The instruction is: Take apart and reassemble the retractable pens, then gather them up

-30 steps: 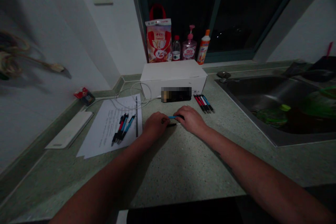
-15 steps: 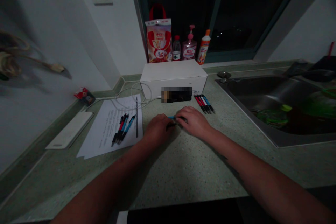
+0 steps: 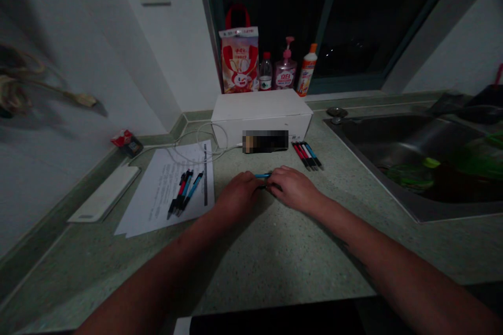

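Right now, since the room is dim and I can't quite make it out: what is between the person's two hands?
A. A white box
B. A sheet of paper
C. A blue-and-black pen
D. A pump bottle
C. The blue-and-black pen sits between the left hand and the right hand, its blue barrel showing just above them.

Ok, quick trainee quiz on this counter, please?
1. True or false: the blue pen between the left hand and right hand lies on the paper sheet.
2. Which is nearer the steel sink: A, the pens on the paper, or B, the pens beside the white box?
3. Fill in: the pump bottle stands on the window ___, behind the white box.
Key: 1 false; 2 B; 3 sill.
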Motion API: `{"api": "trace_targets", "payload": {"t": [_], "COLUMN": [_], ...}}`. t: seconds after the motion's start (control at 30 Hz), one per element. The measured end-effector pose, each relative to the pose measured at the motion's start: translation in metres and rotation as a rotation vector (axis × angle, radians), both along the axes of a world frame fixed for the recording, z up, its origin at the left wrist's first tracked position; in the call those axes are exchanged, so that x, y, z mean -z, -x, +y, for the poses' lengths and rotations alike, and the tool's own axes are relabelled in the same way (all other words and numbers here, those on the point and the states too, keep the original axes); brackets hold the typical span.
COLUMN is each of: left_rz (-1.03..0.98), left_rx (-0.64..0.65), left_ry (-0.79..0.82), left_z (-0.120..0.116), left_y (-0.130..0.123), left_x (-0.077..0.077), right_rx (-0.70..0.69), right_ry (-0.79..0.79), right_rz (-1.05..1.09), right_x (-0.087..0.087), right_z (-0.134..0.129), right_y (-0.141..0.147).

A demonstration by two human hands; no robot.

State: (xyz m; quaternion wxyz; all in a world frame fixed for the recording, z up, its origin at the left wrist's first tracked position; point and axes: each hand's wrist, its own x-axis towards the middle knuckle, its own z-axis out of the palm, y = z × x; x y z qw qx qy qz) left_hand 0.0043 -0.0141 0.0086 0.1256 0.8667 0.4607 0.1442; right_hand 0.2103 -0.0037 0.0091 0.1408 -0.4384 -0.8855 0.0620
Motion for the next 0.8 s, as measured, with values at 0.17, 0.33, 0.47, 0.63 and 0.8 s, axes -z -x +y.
{"api": "trace_targets", "payload": {"t": [0.17,0.33,0.47,0.63,0.8], "left_rz": [0.067,0.032,-0.061,-0.134,-0.121], "left_rx": [-0.007,-0.085,-0.202,-0.251,-0.161], "left_ry": [0.018,-0.018,0.008,0.058,0.038], "left_z": [0.001,0.004,0.002,0.002,0.003], "left_y": [0.001,0.008,0.009,0.007,0.005], "left_x": [-0.001,-0.003,-0.005,-0.003,0.003], "right_rx": [-0.007,0.097,0.126,0.072,0.045], "right_ry": [-0.027,-0.069,-0.059,-0.027,0.01], "right_rz": [-0.025,-0.064,-0.053,-0.009,0.003], "right_x": [-0.003,-0.009,-0.01,-0.008,-0.01], "right_z": [-0.001,0.003,0.004,0.002,0.0], "right_y": [-0.001,-0.011,-0.016,-0.013,-0.01]}}
